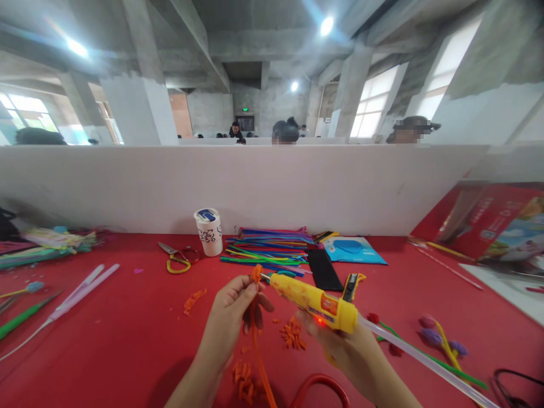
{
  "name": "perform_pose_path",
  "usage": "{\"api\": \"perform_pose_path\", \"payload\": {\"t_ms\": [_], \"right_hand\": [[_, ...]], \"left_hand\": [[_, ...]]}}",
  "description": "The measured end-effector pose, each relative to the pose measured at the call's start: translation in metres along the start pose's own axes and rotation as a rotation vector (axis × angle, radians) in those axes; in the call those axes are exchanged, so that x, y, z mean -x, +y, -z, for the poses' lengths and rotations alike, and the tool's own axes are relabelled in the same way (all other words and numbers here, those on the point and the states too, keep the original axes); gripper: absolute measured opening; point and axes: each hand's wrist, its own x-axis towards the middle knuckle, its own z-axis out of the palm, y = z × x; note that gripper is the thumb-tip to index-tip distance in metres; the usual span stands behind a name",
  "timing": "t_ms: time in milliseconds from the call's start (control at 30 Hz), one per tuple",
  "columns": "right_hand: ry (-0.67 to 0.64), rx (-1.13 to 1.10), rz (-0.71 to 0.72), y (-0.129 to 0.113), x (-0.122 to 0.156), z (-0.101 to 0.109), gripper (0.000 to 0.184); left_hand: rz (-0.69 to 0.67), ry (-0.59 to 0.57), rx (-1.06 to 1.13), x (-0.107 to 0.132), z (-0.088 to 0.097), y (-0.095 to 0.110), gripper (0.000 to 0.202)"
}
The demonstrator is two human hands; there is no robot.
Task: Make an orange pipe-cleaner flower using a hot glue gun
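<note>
Low in the centre of the frame, your left hand (229, 317) is closed in a pinch on the orange pipe cleaner (258, 354) just under its curled top, with the stem trailing down towards the bottom edge. Your right hand (346, 354), lower right of centre, is wrapped around the yellow glue gun (314, 303). A clear glue stick (425, 362) juts out behind it towards the lower right corner, and a small red light glows on its body. The nozzle (266, 277) points left and sits just beside the curl, touching it or very nearly so. To glue cleanly, I would hold the pinch low enough that your fingertips (250, 289) are clear of the hot tip, squeeze gently for a small bead, and aim it into the curl, not onto the stem. Orange snippets (292, 334) lie scattered on the red table (106, 340) between and below your hands, and a red loop (318, 385) shows at the bottom edge. Further up, a yellow utility knife (352, 283) and a black card (323, 269) lie just beyond the gun. Behind them come a bundle of coloured pipe cleaners (267, 249), a blue packet (352, 249), scissors (178, 258) and a white cup (209, 231). A white partition (255, 187) crosses the middle of the frame, and other people's heads show above it.
</note>
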Motion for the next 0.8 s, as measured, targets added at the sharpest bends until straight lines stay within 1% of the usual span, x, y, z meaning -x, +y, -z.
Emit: {"api": "perform_pose_path", "payload": {"t_ms": [100,367,467,500,633,767,800], "right_hand": [[-0.019,0.002,0.006,-0.0002,-0.0002,-0.0008,0.027],[0.001,0.049,0.024,-0.0003,0.0013,-0.002,0.026],[-0.025,0.061,0.024,-0.0003,0.0006,-0.0013,0.027],[-0.035,0.056,0.023,-0.0003,0.0004,-0.0011,0.027],[-0.002,-0.003,0.049,0.0,0.0009,-0.0006,0.027],[-0.058,0.053,0.027,0.0004,0.0014,0.0001,0.026],[-0.055,0.062,0.026,0.0006,0.0012,0.0001,0.025]], "left_hand": [[0.001,-0.01,0.006,0.0012,-0.0009,0.0015,0.015],[0.011,-0.016,0.041,0.0038,-0.0043,0.0059,0.015],[0.013,-0.014,0.047,0.0041,-0.0046,0.0066,0.015],[0.015,-0.014,0.048,0.0041,-0.0046,0.0069,0.015],[0.025,-0.012,0.052,0.0039,-0.0049,0.0078,0.014],[0.028,-0.007,0.053,0.004,-0.0053,0.0077,0.015],[0.026,-0.008,0.055,0.0041,-0.0053,0.0076,0.015]]}}
